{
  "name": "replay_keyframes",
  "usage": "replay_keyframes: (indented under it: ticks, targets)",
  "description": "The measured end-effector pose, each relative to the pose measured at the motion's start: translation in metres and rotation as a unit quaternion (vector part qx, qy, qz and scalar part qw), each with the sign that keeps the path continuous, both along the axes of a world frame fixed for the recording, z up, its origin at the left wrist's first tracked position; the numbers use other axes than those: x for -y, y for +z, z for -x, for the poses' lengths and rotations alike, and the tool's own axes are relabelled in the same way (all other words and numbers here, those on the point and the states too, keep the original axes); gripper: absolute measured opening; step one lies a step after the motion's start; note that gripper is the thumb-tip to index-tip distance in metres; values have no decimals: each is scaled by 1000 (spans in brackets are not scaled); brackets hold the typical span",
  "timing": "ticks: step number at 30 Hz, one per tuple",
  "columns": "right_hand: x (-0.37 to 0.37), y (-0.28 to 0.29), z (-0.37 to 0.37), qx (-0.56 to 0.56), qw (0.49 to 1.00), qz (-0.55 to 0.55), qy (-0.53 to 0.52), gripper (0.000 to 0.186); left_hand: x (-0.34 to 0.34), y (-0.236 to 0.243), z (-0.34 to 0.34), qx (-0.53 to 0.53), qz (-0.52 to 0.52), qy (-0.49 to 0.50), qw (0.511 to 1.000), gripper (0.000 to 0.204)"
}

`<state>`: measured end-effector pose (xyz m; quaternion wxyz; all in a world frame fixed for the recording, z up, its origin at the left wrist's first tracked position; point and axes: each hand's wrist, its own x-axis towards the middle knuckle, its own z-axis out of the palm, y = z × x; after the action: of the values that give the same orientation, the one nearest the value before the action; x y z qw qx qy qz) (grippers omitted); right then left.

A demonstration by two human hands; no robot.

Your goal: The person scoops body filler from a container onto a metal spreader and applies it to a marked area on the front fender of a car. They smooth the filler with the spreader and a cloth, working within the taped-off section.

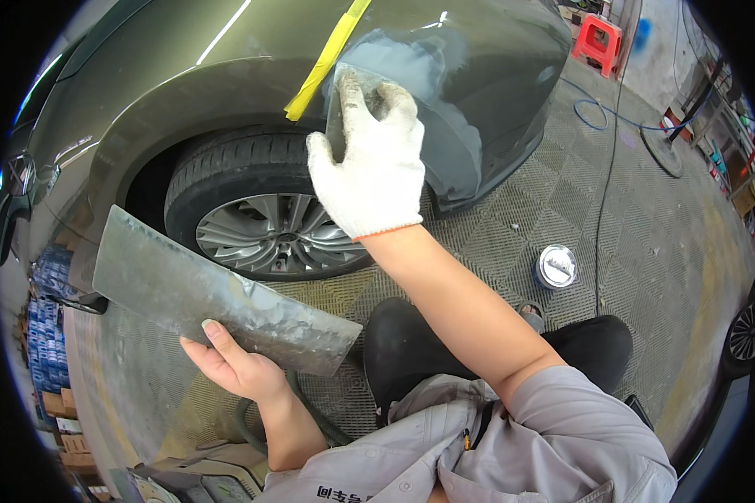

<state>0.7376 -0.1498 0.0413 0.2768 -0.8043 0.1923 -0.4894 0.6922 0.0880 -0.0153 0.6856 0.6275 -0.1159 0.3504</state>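
My bare left hand point(239, 366) grips the lower edge of a long grey mixing plate point(201, 272), thumb on top. Smears of grey putty lie on the plate's right half. A white knitted glove covers my right hand point(373, 155), whose fingers press a thin flat putty spreader point(335, 126) to the car fender point(252, 80) above the wheel. Around and right of the spreader, a light grey filler patch point(411, 63) covers part of the olive-green bodywork. Just left of that patch runs a strip of yellow masking tape point(331, 54).
Below the fender is the car wheel point(281, 222). An open can point(555, 267) stands on the patterned floor, right of my knees. Farther back are a red stool point(597, 44) and a blue hose point(591, 113). A dark cable point(610, 201) crosses the floor.
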Motion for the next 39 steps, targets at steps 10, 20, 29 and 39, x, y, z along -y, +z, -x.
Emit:
replay_keyframes:
  ticks: [10,20,29,39]
  targets:
    - [-9,0,5,-11,1000,-7,8,74,0,2,1,-1,12,6,1000,41]
    - [-9,-2,7,-91,995,-8,35,76,-2,5,2,6,-10,-7,1000,38]
    - [61,51,30,-29,1000,-5,-7,62,-4,5,0,16,-17,-14,1000,38]
    - [61,58,22,-81,996,-24,24,59,-2,7,1,4,-8,11,1000,39]
